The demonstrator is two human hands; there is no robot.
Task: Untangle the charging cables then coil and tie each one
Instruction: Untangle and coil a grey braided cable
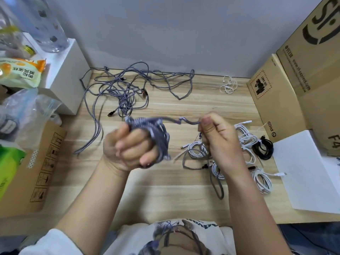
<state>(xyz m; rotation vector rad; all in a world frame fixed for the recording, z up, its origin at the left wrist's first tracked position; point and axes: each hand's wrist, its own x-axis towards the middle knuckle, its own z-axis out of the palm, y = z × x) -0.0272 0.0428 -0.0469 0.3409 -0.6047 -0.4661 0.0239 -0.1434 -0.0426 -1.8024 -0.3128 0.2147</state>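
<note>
Left hand is clenched around a coil of grey braided cable, loops wrapped over the fingers, held up over the wooden desk. Right hand pinches the free end of that same cable between thumb and fingers; the strand runs taut-ish from coil to pinch. Motion blur on the coil, so loop count is unreadable.

Tangled grey cables lie in a loose heap at the back of the desk, near the wall, several plugs showing. Small thin white cable sits apart, back right.

Finished white coils are grouped on the desk under and right of the right hand, with one black coil at the far side, just beside the cardboard box.

Containers: that box and the larger one behind it are closed, contents not visible. Clear zip bag on the left holds something dark, cannot tell what. Snack packet lies on a white box. Another carton at left edge, contents hidden. White sheet lies front right.
</note>
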